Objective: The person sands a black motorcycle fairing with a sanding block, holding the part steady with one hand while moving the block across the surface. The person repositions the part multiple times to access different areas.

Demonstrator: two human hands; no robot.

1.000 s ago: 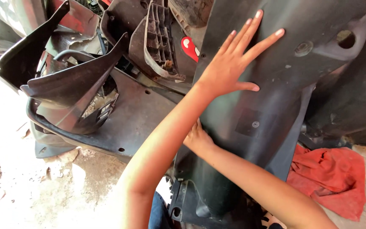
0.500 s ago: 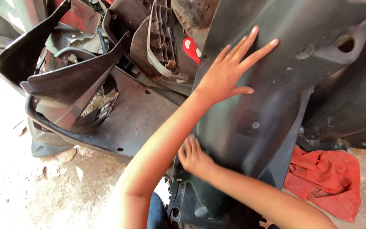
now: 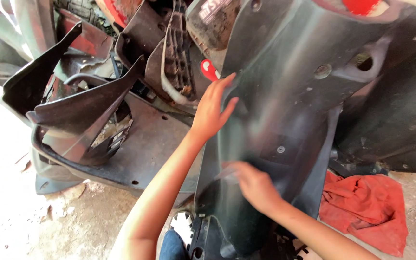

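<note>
Nearest to us, our right hand [image 3: 255, 185] lies on the lower middle of the big black panel [image 3: 285, 110], fingers blurred and loosely spread, gripping nothing that we can make out; it seems to rest flat on the plastic. The panel stands tilted before us, its foot near our knee at the bottom edge of the view and its broad top toward the upper right corner. Farther up, our left hand [image 3: 211, 110] is open, fingers together and wrapped lightly over the panel's left edge, thumb side on the face. To do this well, we judge, the left hand should keep a firm hold along that edge while the right presses low and flat, so the thin plastic does not twist or crack near its screw holes [image 3: 322, 71]. Pressure is best spread through the palm, not the fingertips. To the right, on the ground by the panel's foot, lies a red rag [image 3: 367, 207]. Beyond the left hand, other dark body panels [image 3: 85, 113] are stacked on a grey floorboard [image 3: 155, 144], well apart from our hands. Farthest off, a ribbed grille [image 3: 176, 58] leans against more parts.
</note>
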